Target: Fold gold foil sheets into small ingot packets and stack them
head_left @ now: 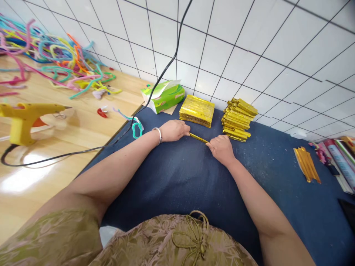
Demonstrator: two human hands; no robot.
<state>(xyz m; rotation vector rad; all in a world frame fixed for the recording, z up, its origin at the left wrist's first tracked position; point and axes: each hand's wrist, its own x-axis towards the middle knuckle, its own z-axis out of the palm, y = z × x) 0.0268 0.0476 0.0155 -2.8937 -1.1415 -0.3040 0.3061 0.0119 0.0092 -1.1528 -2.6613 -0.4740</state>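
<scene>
Holds a narrow gold foil strip (198,137) by its two ends, pinching one in the left hand (174,130) and the other in the right hand (222,149), fingers closed, at the blue-covered counter (177,181); cannot tell whether touching the surface. Wears a silver bangle (160,135) on the left wrist. Has just beyond the hands a neat stack of gold foil pieces (196,108), with a looser pile of gold strips (237,118) to its right and a green tissue packet (169,99) to its left. Has, farther left on pale wood (80,170), a yellow glue gun (24,118) and tangled coloured pipe cleaners (62,61); at far right, orange-gold strips (306,164) near some books (341,159).
</scene>
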